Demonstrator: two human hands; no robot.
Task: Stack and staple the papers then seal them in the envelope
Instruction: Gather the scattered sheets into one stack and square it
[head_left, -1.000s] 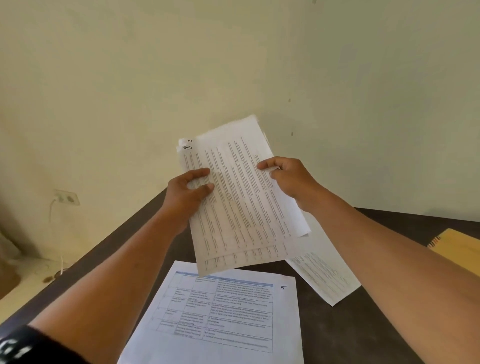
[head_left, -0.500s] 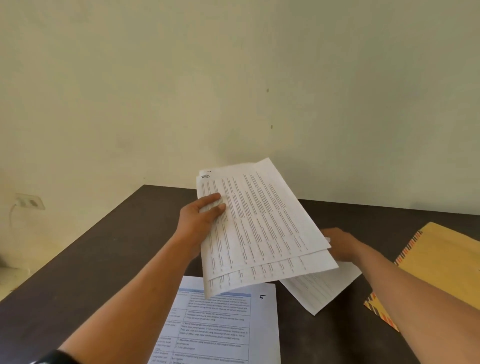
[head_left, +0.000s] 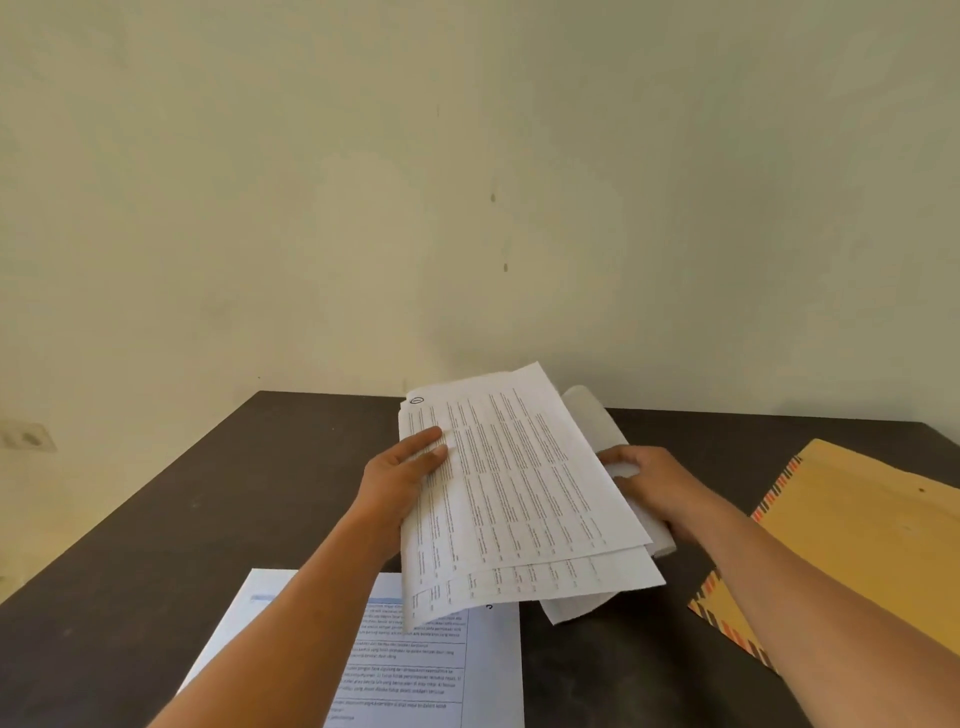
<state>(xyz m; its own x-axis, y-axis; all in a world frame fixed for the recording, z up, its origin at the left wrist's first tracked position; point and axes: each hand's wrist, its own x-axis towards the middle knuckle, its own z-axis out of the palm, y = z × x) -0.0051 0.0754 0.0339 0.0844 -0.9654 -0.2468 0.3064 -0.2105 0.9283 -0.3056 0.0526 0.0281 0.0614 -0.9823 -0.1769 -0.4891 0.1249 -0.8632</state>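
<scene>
The left hand (head_left: 402, 473) is gripping a stack of papers (head_left: 519, 493) at its left edge, with digits lying flat across the top page and the rest of the hand tucked underneath. It is holding the stack in the air above the worktop (head_left: 208, 519), tilted, with the printed columns facing up; the sheets are fanning slightly at the near edge, not squared.

The right hand (head_left: 649, 478) is closing its curled fingers round a loose sheet (head_left: 587, 410). This sheet is bending in the grip and lying under and behind the right side of the stack, so that its far end is showing above the stack and its near corner below it. Whether it is touching the stack cannot be told.

A blue-tabled page (head_left: 493, 665) is lying flat on the worktop close to the person, partly under the left forearm. The brown envelope (head_left: 857, 530), with a striped border, is lying flat at the right, apart from both hands.
</scene>
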